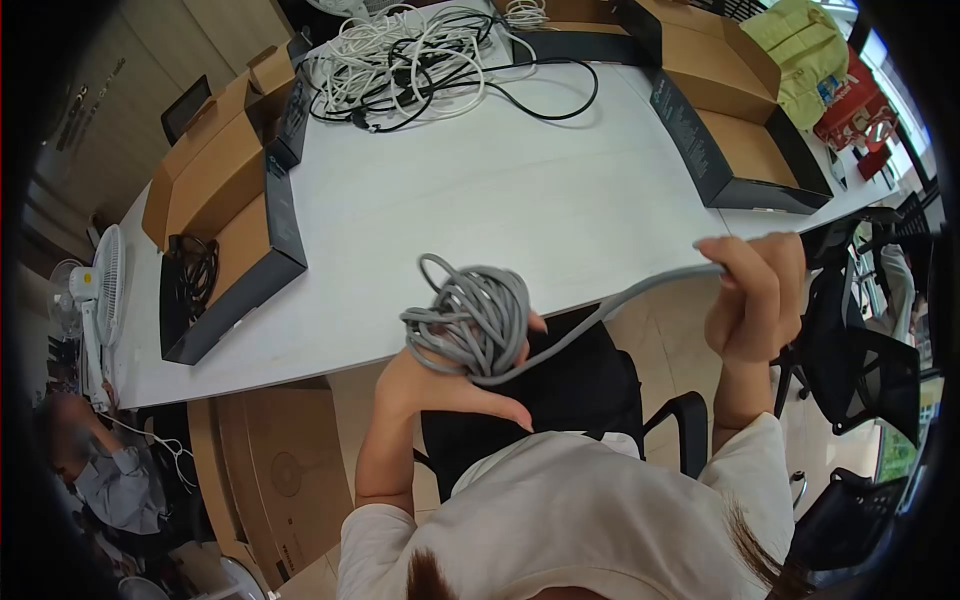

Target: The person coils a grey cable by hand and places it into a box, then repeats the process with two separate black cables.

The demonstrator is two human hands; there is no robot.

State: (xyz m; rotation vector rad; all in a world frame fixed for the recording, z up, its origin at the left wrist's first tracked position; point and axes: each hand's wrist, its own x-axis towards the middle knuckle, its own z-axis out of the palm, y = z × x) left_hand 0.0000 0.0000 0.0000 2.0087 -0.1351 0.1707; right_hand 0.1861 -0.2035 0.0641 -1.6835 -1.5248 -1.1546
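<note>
A tangled bundle of grey cable [475, 320] rests in my left hand [450, 385], above the table's near edge. The fingers of that hand are mostly behind the bundle, and its thumb stretches out below. From the bundle a single length of the cable runs up to the right into my right hand [757, 295]. My right hand is closed round this length, raised at the right beyond the table edge. A small loop sticks out at the bundle's upper left.
White and black cables [410, 70] lie heaped on the white table [430, 200]. Open boxes stand at left [225, 215] and right [740, 150], the left one holding black cable. A fan [105, 290], a seated person [120, 480] and office chairs [850, 370] surround the table.
</note>
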